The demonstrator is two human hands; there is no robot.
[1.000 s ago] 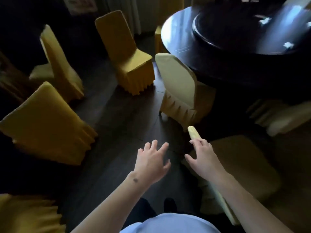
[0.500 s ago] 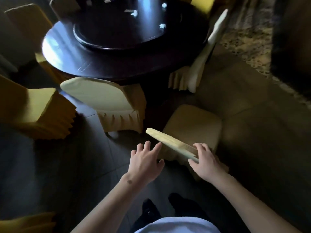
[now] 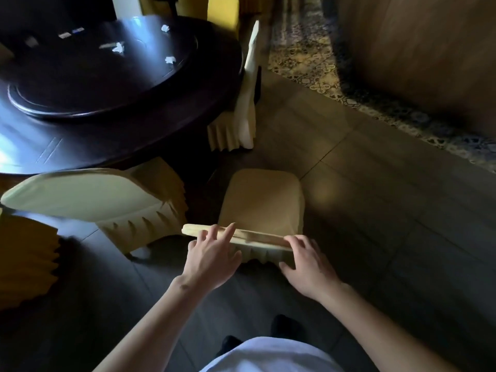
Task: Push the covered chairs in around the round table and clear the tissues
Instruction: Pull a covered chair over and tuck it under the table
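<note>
Patterned carpet [image 3: 322, 63] beside grey tiled floor [image 3: 389, 210] (dim)

The near chair [image 3: 261, 202] stands in front of the person, apart from the table [image 3: 80, 146] to its left. Another chair [image 3: 88, 202] sits left of it, tucked against the table's edge. A third chair [image 3: 245, 103] stands at the table's right side. Tissues [image 3: 118, 47] lie on the table.

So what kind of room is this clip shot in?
Probably a private dining room in a restaurant or banquet hall: a large dark round table with a raised turntable at its centre, cloth-covered banquet chairs around it, and patterned carpet beyond.
</note>
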